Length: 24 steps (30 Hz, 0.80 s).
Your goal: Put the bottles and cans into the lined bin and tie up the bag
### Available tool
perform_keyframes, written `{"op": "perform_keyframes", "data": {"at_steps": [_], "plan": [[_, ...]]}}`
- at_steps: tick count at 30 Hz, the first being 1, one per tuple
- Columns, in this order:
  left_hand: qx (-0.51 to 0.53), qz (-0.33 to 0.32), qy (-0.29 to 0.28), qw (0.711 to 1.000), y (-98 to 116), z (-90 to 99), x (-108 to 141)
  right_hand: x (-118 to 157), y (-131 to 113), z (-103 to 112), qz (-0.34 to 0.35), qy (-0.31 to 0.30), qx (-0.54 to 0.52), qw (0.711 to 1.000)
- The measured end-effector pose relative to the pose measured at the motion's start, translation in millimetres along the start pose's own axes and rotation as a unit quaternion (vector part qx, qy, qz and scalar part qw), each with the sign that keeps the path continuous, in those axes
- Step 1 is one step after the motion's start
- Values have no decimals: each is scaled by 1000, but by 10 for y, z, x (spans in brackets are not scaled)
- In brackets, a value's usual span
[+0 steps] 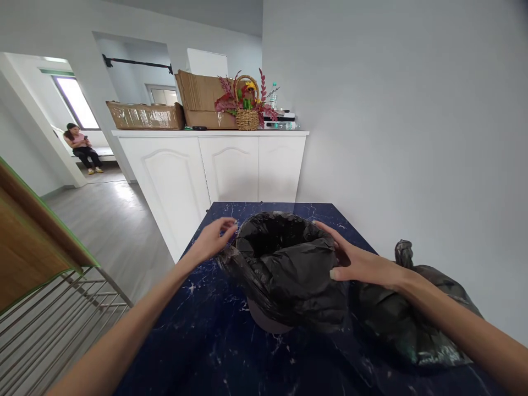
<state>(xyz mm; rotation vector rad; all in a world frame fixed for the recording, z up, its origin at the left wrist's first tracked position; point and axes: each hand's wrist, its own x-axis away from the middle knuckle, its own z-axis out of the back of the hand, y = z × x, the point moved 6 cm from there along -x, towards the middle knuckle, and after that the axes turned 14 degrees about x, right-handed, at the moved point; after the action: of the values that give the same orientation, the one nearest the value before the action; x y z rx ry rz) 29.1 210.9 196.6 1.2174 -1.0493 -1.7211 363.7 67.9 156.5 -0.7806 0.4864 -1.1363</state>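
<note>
A black garbage bag (305, 275) lines a small bin (268, 319), its top folded down over the outside. The bin stands upright on a dark blue marble-patterned table (198, 330), and only its lower front shows below the bag. My left hand (214, 237) is at the left of the rim, thumb and fingers apart, with nothing visible between them. On the right side, my right hand (344, 256) holds the bag against the bin, thumb in front and fingers toward the back. A filled, knotted black bag (412, 313) lies under my right forearm.
A white cabinet (235, 165) stands beyond the table, bearing cardboard boxes (144, 116), a flower basket (247, 119) and bottles (274, 96). A grey wall (396, 126) rises at right. At left is a metal rack (82, 297). A person (82, 146) sits in a far room.
</note>
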Motion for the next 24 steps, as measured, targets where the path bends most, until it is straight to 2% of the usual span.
{"op": "perform_keyframes", "data": {"at_steps": [4,5,7,10,12,15,17,19,21,22,24], "plan": [[-1,7,-195,981,118,-132,300,164,-220,-42,13,118,58,991],[-7,11,-229,973,104,-182,396,185,-260,-87,8,134,61,989],[-10,30,-263,964,26,-278,580,189,-271,-221,-20,130,41,991],[13,77,-283,956,-151,-401,829,142,-166,-476,-58,72,17,996],[4,101,-286,953,-286,-425,962,113,-66,-633,-50,50,30,997],[-28,105,-300,948,-506,-364,1110,130,124,-809,-14,71,93,993],[-68,87,-314,943,-673,-267,1188,208,257,-869,11,97,190,977],[-120,79,-311,939,-861,-128,1259,347,350,-843,16,119,308,944],[-157,86,-293,939,-1044,23,1330,528,327,-701,-2,143,384,912],[-168,90,-276,942,-1120,96,1363,623,243,-593,-15,162,405,900],[-186,87,-229,952,-1233,216,1413,786,-90,-359,-27,217,426,878]]}}
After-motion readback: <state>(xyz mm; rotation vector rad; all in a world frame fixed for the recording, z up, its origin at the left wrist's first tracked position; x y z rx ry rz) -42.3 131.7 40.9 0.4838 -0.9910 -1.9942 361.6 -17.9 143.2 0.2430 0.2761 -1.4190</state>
